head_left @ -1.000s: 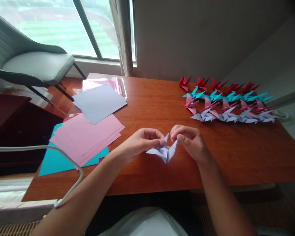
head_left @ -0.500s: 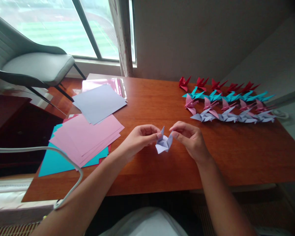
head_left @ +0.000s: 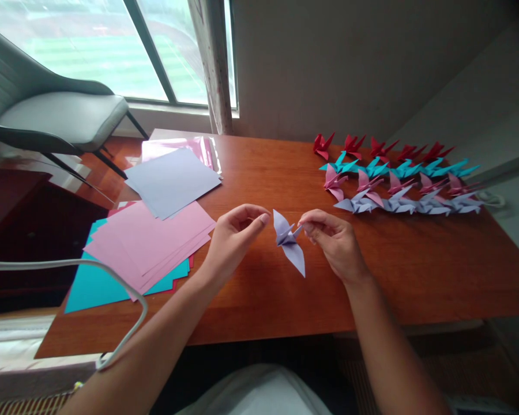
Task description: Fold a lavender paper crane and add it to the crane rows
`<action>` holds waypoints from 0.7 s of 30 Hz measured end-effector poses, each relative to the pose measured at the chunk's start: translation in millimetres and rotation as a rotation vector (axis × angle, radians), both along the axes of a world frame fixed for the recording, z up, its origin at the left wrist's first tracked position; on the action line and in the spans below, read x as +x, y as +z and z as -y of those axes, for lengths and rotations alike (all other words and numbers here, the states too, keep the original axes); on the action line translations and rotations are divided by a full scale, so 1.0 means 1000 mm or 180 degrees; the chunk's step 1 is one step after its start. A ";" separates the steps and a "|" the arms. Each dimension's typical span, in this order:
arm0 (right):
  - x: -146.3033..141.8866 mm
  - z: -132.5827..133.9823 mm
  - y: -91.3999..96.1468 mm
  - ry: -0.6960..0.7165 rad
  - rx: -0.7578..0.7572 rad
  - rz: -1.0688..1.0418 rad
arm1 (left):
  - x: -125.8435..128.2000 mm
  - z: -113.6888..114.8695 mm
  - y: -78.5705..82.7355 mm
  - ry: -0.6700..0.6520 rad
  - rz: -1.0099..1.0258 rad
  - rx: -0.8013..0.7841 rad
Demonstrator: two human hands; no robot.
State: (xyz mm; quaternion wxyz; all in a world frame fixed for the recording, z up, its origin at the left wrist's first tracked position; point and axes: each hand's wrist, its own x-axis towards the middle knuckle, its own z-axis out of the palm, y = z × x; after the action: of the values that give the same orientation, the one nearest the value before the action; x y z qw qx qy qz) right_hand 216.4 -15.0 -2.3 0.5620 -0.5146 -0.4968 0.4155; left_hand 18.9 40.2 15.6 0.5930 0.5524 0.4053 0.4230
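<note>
A pale lavender paper crane (head_left: 290, 245) hangs above the table, its wings spread on a slant. My right hand (head_left: 335, 242) pinches one narrow point of it between thumb and forefinger, on the crane's right side. My left hand (head_left: 240, 236) is left of the crane, a small gap away from the upper wing. Its thumb and forefinger tips come together with nothing visible between them.
Rows of folded cranes, red (head_left: 380, 148), turquoise (head_left: 374, 167), pink (head_left: 335, 183) and lavender (head_left: 398, 203), stand at the right on the wooden table (head_left: 259, 311). Lavender sheets (head_left: 173, 181), pink sheets (head_left: 151, 236) and turquoise sheets (head_left: 99, 288) lie left. A white cable (head_left: 90, 262) crosses near my left forearm.
My left hand has let go of the crane and moved slightly left and up. The crane has turned, its wings now spread open, while my right hand keeps its pinch.
</note>
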 end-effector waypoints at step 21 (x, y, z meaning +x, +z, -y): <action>0.000 0.001 -0.002 0.0231 -0.0214 0.0540 | 0.006 0.019 -0.017 -0.0678 -0.2077 0.3081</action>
State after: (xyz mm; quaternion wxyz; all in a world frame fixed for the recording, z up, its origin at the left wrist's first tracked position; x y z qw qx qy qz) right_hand 216.6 -15.7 -4.8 0.4848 -0.5481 -0.5467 0.4069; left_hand 25.2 21.4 -1.2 0.1575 0.8992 0.2699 0.3062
